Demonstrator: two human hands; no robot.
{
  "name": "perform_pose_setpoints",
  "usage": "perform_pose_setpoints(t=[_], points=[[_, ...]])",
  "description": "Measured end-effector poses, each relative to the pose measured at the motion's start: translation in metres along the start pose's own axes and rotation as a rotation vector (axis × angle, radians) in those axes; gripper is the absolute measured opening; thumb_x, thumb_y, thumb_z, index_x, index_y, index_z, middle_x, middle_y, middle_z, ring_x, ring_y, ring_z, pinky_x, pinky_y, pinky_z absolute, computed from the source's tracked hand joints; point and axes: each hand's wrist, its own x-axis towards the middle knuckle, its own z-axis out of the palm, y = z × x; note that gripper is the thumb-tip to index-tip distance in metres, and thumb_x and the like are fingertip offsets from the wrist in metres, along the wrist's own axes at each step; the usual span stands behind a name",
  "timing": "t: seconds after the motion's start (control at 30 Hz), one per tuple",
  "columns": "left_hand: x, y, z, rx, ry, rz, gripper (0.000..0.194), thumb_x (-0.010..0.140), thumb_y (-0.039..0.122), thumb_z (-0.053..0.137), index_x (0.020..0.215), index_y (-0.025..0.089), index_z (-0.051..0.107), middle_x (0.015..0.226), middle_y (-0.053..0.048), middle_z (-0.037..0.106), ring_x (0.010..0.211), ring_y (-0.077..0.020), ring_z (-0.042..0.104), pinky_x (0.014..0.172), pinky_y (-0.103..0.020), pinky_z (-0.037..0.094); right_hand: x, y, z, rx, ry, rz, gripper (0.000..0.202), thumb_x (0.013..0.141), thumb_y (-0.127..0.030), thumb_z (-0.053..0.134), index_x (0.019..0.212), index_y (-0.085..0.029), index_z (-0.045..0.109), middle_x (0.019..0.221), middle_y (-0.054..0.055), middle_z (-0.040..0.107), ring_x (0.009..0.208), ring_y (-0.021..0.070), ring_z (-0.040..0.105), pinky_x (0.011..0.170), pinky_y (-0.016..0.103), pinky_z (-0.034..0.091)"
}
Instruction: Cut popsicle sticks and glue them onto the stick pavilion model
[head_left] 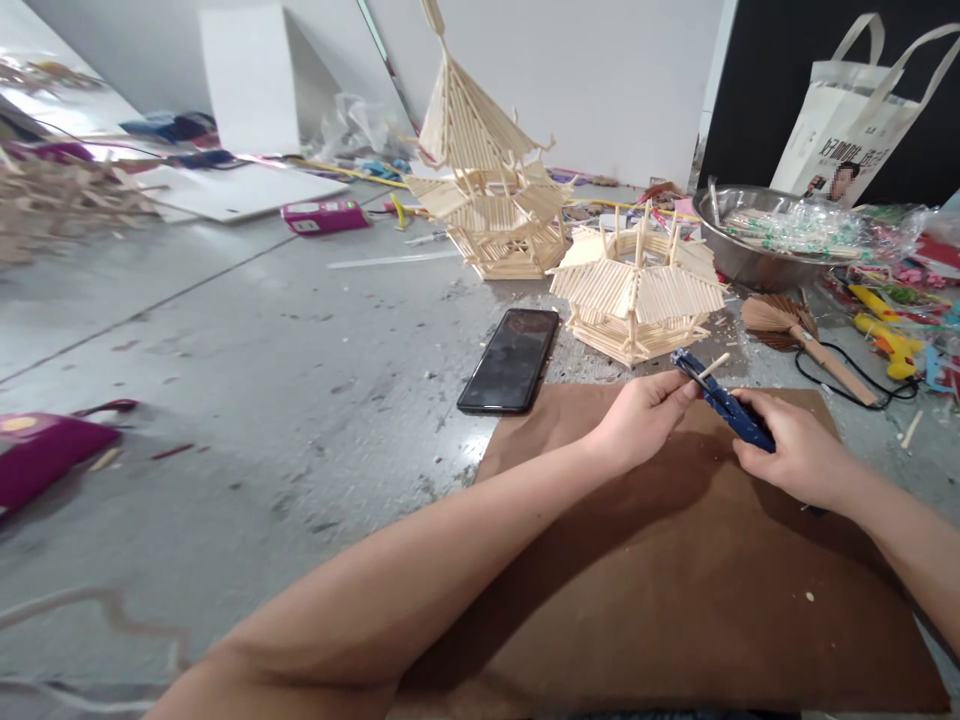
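Head view — a thin stick (715,366) is pinched between thumb and finger of the left hand (646,417); a blue tool (726,408) is clasped in the right hand (799,452) — fingers curled.

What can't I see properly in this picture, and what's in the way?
All in the head view:
Wooden stick: its lower end is hidden around the blue tool and left fingers.
Blue tool: the right fingers hide part of it.
Purple object at lower left: cut off by the left edge.
Pile of wooden pieces: blurred.
Pale speck on the brown board: too small to identify.
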Motion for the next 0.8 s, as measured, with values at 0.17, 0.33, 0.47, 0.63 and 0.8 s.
perform_pose_setpoints(t=[0.17,0.33,0.47,0.63,0.8], points=[[-0.001,0.001,0.001,-0.012,0.003,0.018,0.025,0.084,0.031,0.041,0.079,0.012,0.056,0.049,0.007,0.029,0.046,-0.0048,0.025,0.044,-0.019,0.021,-0.001,-0.002,0.0,0.002,-0.001,0.013,0.041,0.071,-0.025,0.048,0.112,-0.02,0.05,0.105,0.007,0.063,0.093,0.0218,0.06,0.081,0.034,0.044],[-0.002,-0.003,0.002,-0.081,-0.033,0.057,0.025,0.084,0.035,0.041,0.071,0.014,0.047,0.05,0.008,0.028,0.045,-0.0045,0.027,0.044,-0.019,0.022,-0.002,0.004,0.002,0.037,0.044,0.042,0.048,0.069,-0.03,0.053,0.115,-0.019,0.047,0.105,0.008,0.061,0.094,0.0228,0.058,0.081,0.036,0.044],[-0.003,-0.004,0.005,-0.133,-0.022,0.109,0.023,0.083,0.037,0.044,0.08,0.015,0.048,0.052,0.008,0.03,0.045,-0.0049,0.029,0.044,-0.019,0.025,-0.001,0.011,0.003,0.179,0.127,0.042,0.05,0.068,-0.033,0.057,0.115,-0.021,0.046,0.102,0.007,0.06,0.091,0.0219,0.058,0.081,0.037,0.045],[0.001,0.0,0.0,-0.172,0.168,0.238,0.017,0.083,0.034,0.046,0.087,0.018,0.049,0.05,0.009,0.029,0.042,-0.005,0.026,0.04,-0.02,0.021,0.005,0.018,-0.003,0.49,0.221,0.081,0.038,0.07,-0.035,0.056,0.105,-0.023,0.049,0.092,0.005,0.059,0.086,0.0222,0.058,0.077,0.038,0.048],[0.015,0.008,-0.028,-0.138,0.456,0.32,0.013,0.082,0.032,0.05,0.08,0.02,0.052,0.048,0.008,0.031,0.042,-0.0056,0.028,0.04,-0.021,0.02,0.008,0.018,-0.004,0.583,0.253,0.089,0.03,0.067,-0.033,0.059,0.096,-0.026,0.051,0.089,0.004,0.057,0.082,0.022,0.058,0.076,0.039,0.048]])
